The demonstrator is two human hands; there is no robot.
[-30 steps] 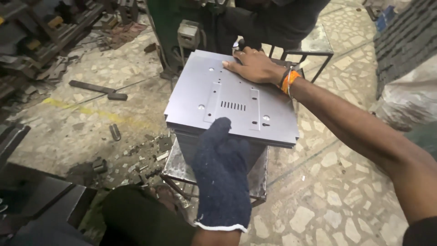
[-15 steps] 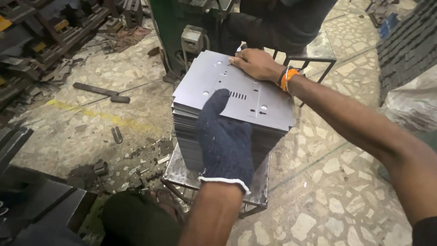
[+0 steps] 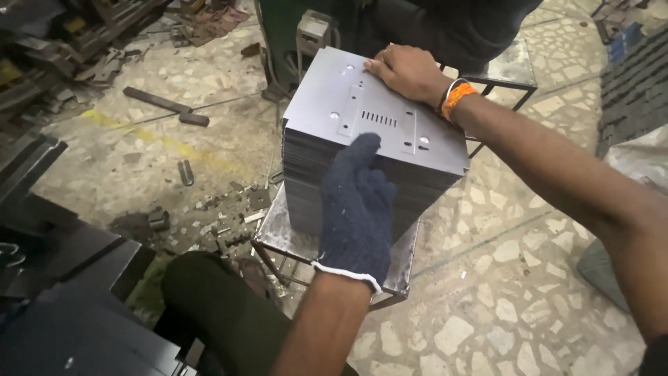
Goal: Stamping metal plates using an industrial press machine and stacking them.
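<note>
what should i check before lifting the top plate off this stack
1. Left hand gloved and pressed against the near side of the stack of metal plates: ok.
2. Right hand bare, resting on the far edge of the top plate: not ok, edges may be sharp.
3. Plates squared up in the stack: ok.
4. Metal stand sits level under the stack: cannot tell.
5. Floor near the stand free of scrap: not ok, scrap pieces lie left.

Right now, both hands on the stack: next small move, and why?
Probably press the left hand inward to square the stack. The top plate sits slightly askew over the sheets below, while the right hand pins its far corner.
</note>
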